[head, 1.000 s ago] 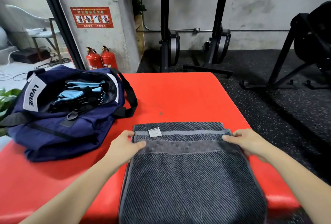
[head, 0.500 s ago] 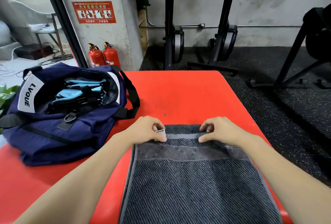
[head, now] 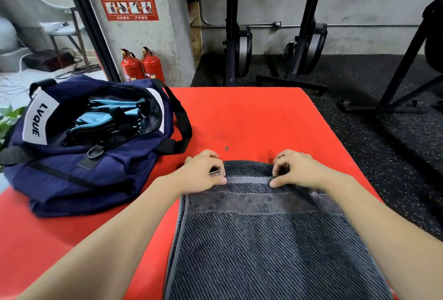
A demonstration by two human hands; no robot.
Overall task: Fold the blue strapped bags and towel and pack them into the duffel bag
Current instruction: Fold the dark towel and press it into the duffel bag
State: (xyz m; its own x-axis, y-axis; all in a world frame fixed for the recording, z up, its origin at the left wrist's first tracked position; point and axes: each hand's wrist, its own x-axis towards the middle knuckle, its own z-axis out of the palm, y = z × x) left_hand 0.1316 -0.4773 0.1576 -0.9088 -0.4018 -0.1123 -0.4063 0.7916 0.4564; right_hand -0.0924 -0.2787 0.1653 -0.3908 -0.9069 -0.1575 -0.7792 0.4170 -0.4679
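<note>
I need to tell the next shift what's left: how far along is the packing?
Done: blue strapped bags lie inside the open duffel bag. In hand: left hand and right hand pinch the grey towel at its far edge. Left: finish folding, pack it.

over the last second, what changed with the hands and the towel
Both hands slid inward along the towel's far edge from its corners: the left hand and right hand now pinch it near the middle, fingers curled. The towel, the duffel bag and the blue bags inside stayed put.
</note>
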